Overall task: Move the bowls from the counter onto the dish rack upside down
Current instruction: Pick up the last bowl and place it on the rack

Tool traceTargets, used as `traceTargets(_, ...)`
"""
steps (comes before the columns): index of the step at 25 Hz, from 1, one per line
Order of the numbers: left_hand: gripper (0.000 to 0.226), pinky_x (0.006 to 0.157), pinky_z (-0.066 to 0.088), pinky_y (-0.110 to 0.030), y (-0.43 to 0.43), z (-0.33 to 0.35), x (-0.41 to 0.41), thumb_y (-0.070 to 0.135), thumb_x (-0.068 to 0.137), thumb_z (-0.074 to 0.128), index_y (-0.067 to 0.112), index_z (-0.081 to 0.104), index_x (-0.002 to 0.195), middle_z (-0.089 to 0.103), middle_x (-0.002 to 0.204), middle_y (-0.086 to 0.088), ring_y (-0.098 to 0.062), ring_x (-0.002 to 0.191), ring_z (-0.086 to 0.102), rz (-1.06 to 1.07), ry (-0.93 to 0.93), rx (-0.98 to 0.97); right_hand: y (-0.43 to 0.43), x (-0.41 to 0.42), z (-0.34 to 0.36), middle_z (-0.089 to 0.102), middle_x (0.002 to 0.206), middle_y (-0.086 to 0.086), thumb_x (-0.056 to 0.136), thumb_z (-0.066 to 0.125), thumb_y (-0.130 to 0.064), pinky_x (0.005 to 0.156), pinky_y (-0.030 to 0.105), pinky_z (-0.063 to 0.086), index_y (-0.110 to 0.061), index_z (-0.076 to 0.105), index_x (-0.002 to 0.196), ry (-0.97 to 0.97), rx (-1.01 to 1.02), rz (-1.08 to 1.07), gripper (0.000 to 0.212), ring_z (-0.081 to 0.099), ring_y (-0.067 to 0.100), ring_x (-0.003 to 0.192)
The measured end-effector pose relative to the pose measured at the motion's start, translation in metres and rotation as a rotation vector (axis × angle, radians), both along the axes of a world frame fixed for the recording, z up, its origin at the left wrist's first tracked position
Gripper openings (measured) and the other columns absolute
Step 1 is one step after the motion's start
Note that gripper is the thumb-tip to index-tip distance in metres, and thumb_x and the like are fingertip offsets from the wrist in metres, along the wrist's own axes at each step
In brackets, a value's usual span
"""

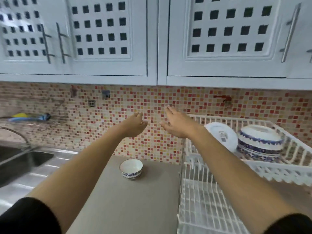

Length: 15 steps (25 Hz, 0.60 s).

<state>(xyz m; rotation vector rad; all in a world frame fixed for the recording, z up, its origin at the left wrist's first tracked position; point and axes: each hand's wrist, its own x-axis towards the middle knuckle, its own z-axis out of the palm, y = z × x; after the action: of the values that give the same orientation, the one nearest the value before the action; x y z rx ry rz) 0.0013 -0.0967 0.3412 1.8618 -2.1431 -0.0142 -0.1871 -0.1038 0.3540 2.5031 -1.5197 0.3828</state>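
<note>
A small white bowl with a blue pattern [131, 168] stands upright on the grey counter [135, 200], left of the white wire dish rack [202, 205]. On the rack's far end a large blue-and-white bowl [260, 142] lies upside down beside a white plate [221, 135] standing on edge. Both arms reach forward, well above the counter. My left hand [135, 125] is open and holds nothing. My right hand [177, 124] is open too, fingers spread, above the rack's left edge.
A steel sink [22, 162] with a curved tap [15, 132] lies to the left. The mosaic tile wall [152, 107] rises behind the counter, with white cabinets [152, 39] overhead. A wall shelf [30, 117] holds a blue and yellow item.
</note>
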Motion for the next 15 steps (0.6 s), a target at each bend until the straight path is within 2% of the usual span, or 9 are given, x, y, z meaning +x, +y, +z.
traceTargets(3, 0.060, 0.119, 0.014, -0.039, 0.010, -0.030, 0.050, 0.036, 0.101, 0.026, 0.004, 0.011, 0.150, 0.012, 0.160, -0.013, -0.029, 0.148, 0.012, 0.055, -0.026, 0.061, -0.005, 0.060, -0.035, -0.005, 0.161, 0.008, 0.099, 0.028, -0.046, 0.119, 0.038, 0.013, -0.008, 0.001, 0.151, -0.014, 0.115, 0.019, 0.070, 0.003, 0.024, 0.149)
traceTargets(7, 0.062, 0.115, 0.025, -0.043, -0.003, -0.085, 0.094, 0.037, 0.100, 0.031, 0.000, 0.017, 0.148, 0.025, 0.155, -0.018, -0.033, 0.143, 0.026, 0.093, 0.025, 0.168, -0.027, 0.107, -0.093, 0.002, 0.161, 0.013, 0.099, 0.032, -0.044, 0.119, 0.039, 0.014, -0.004, 0.003, 0.151, -0.042, 0.262, -0.002, 0.071, 0.006, 0.026, 0.149)
traceTargets(10, 0.062, 0.116, 0.022, -0.042, -0.021, -0.131, 0.112, 0.036, 0.100, 0.030, 0.001, 0.013, 0.149, 0.019, 0.158, -0.017, -0.032, 0.145, 0.022, 0.140, 0.072, 0.206, -0.047, 0.126, -0.140, 0.016, 0.158, 0.014, 0.099, 0.034, -0.041, 0.116, 0.040, 0.023, -0.002, 0.012, 0.149, -0.112, 0.267, -0.050, 0.067, 0.021, 0.029, 0.145)
traceTargets(15, 0.060, 0.112, 0.032, -0.042, -0.077, -0.203, 0.132, 0.037, 0.099, 0.035, 0.000, 0.024, 0.145, 0.035, 0.150, -0.020, -0.035, 0.137, 0.037, 0.227, 0.161, 0.289, -0.106, 0.144, -0.214, 0.022, 0.157, 0.013, 0.098, 0.035, -0.043, 0.114, 0.039, 0.027, -0.006, 0.017, 0.148, -0.186, 0.302, -0.157, 0.065, 0.026, 0.030, 0.143)
